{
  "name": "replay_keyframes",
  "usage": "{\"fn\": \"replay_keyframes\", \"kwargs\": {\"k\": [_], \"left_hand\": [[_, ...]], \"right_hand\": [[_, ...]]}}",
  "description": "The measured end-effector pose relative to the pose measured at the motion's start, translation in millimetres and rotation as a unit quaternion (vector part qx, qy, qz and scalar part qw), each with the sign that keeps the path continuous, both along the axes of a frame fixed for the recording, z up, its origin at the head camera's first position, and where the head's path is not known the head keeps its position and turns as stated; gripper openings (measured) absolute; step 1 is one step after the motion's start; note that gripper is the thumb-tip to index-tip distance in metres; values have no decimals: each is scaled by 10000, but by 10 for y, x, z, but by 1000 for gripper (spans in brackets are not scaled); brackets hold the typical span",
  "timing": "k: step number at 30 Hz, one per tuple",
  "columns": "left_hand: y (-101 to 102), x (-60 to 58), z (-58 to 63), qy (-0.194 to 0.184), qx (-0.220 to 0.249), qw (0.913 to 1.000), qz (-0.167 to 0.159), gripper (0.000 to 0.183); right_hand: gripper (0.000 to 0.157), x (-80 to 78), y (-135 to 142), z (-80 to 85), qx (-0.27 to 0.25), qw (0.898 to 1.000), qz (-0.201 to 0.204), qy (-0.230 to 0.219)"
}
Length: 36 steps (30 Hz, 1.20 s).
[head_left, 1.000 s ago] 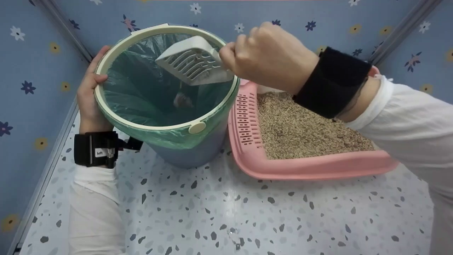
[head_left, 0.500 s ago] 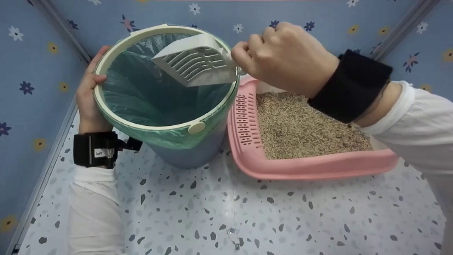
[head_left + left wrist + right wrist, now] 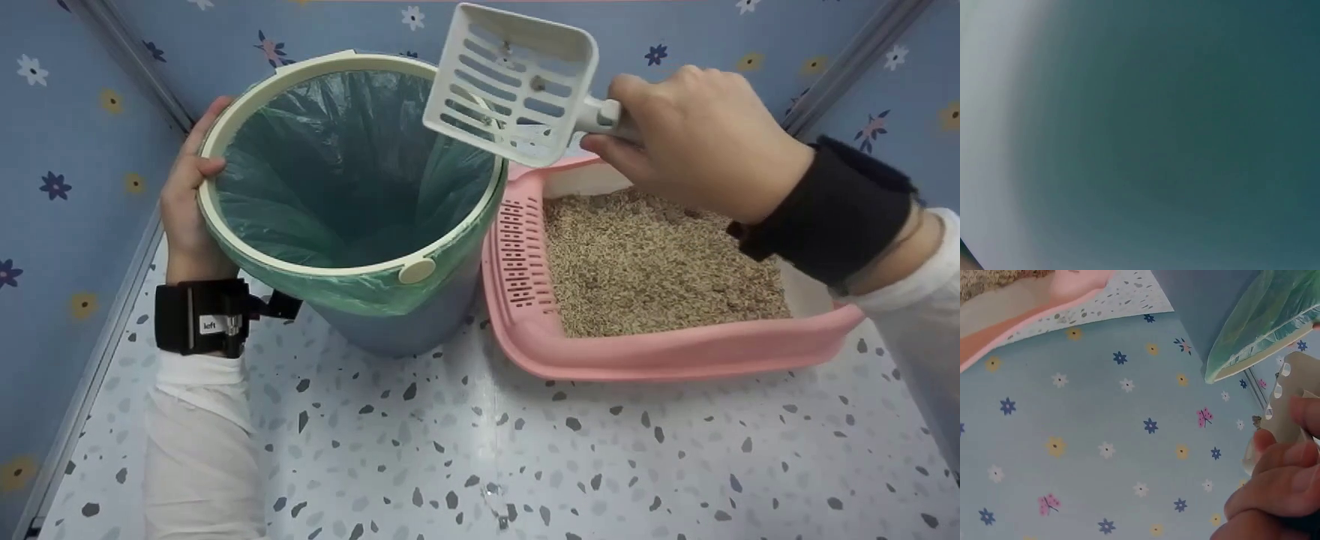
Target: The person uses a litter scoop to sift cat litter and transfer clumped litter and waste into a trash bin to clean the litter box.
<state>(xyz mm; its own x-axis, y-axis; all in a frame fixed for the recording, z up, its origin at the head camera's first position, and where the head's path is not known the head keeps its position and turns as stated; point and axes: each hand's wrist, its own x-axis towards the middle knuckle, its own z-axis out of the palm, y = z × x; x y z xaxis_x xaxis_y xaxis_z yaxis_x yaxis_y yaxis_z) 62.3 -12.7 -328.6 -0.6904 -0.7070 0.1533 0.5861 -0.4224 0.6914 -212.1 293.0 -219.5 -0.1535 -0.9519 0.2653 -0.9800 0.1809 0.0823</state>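
Note:
My left hand [image 3: 187,195] grips the left side of a bin [image 3: 352,268], its thumb over the cream rim. A green plastic bag [image 3: 382,296] lines the bin and folds over its outside. Above the bin's right edge, my right hand [image 3: 705,139] holds a white slotted litter scoop [image 3: 517,90] by the handle. Small bits cling to the scoop's slots. In the right wrist view, fingers [image 3: 1278,489] curl around the scoop [image 3: 1283,408]. The left wrist view is filled by a blurred blue-green surface.
To the bin's right stands a pink litter tray [image 3: 660,356] with pierced side, holding brown granular litter [image 3: 660,270]. Both stand on a white speckled floor [image 3: 600,465]. Blue flowered walls [image 3: 60,127] enclose the back and sides.
The scoop has swung up and right out of the bin's mouth, turning its slotted face to the head camera. A pale clump seen falling inside the bin earlier is out of sight. Left hand unmoved.

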Motion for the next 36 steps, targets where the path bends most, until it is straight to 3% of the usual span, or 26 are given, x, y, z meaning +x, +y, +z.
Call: {"fn": "replay_keyframes", "kwargs": {"k": [4, 9, 17, 26, 33, 36], "left_hand": [[4, 4, 9, 29, 75, 10000, -10, 60], [9, 1, 12, 66, 153, 9999, -23, 60], [18, -28, 1, 57, 164, 9998, -37, 60], [15, -33, -9, -34, 8, 10000, -10, 60], [14, -36, -14, 75, 100, 9999, -69, 59], [11, -35, -6, 84, 211, 9997, -73, 59]], "right_hand": [[48, -12, 194, 1, 337, 9963, -557, -556], [46, -55, 442, -76, 409, 9901, -926, -969], [47, -327, 843, -467, 778, 9717, -1599, -1557], [46, -701, 1182, -938, 1778, 9273, -2508, -2136], [49, -985, 1368, -1138, 2094, 9053, -2724, -2496], [46, -1111, 1417, -1175, 2516, 8901, -2786, -2585]]}}
